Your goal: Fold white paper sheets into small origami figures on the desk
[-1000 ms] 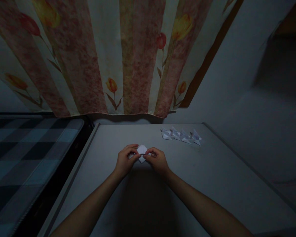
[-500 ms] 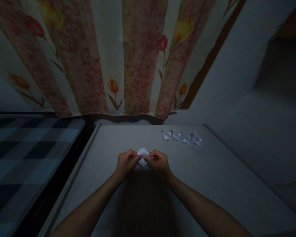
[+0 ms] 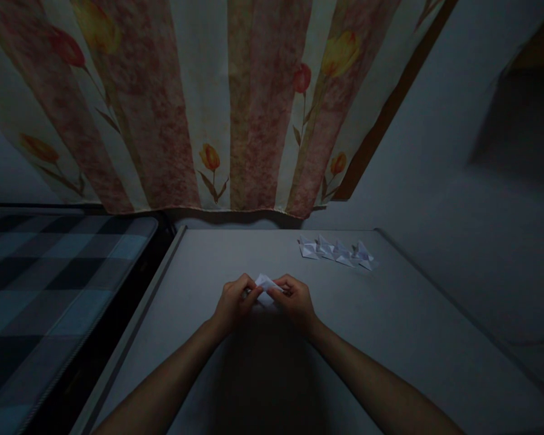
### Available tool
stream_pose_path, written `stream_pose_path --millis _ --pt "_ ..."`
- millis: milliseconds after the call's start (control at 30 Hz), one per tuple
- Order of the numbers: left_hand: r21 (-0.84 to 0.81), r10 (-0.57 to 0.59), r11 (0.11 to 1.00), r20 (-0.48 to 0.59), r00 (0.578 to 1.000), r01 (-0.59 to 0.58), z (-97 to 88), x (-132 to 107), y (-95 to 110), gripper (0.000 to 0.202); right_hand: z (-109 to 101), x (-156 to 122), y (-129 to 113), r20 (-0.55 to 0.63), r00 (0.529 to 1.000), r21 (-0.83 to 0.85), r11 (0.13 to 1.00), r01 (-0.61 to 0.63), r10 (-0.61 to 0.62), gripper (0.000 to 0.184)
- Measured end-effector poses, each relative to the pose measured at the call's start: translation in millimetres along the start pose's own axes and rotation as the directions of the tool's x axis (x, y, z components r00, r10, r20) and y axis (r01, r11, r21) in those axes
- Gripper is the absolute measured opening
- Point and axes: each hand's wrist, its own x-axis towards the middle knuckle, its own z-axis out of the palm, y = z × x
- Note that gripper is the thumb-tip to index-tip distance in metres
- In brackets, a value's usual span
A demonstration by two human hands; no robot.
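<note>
A small piece of folded white paper (image 3: 265, 282) is held between my two hands, over the middle of the white table. My left hand (image 3: 238, 300) pinches its left side between thumb and fingers. On the right side, my right hand (image 3: 294, 299) grips it the same way, thumb on top. The thumbs and fingers cover parts of the paper, so its full shape is hidden. Several folded white paper figures (image 3: 335, 251) with pointed tips stand in a row farther back, right of my hands.
The white table (image 3: 199, 260) has a raised edge on its left side. Beyond that edge lies a checked mattress (image 3: 63, 290), with a dark gap between. A striped curtain with tulips (image 3: 208, 109) hangs behind the table. A pale wall (image 3: 417, 181) stands at right.
The paper between my hands has changed from a diamond outline to a less even shape, its top part tilted. Both hands keep their pinch. The paper figures stay in their row.
</note>
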Motion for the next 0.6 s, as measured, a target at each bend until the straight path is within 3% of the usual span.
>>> stream_pose_path --millis 133,300,367,467,600 --pt "-0.055 -0.013 0.998 0.037 0.999 0.015 -0.1 -1.1 3.3 0.019 -1.1 0.0 2.1 -0.022 1.0 -0.043 0.999 0.017 -0.018 0.026" --pt "-0.174 -0.127 0.978 -0.037 0.991 0.119 4.4 0.4 8.6 0.017 -1.8 0.2 0.8 -0.055 0.992 -0.178 0.979 0.104 -0.116 0.023" --pt "-0.301 -0.19 0.935 0.021 0.982 0.188 7.3 2.5 7.7 0.026 -2.5 1.3 -0.5 -0.072 0.984 -0.224 0.964 0.145 -0.165 0.021" --pt "-0.429 -0.257 0.858 0.115 0.96 0.281 10.1 5.5 2.4 0.023 -3.4 3.6 -0.2 -0.081 0.974 -0.258 0.949 0.183 -0.21 0.019" --pt "-0.34 -0.208 0.917 0.038 0.977 0.209 8.1 6.4 -5.0 0.021 -2.9 6.7 5.2 -0.071 0.971 -0.258 0.944 0.204 -0.229 0.017"
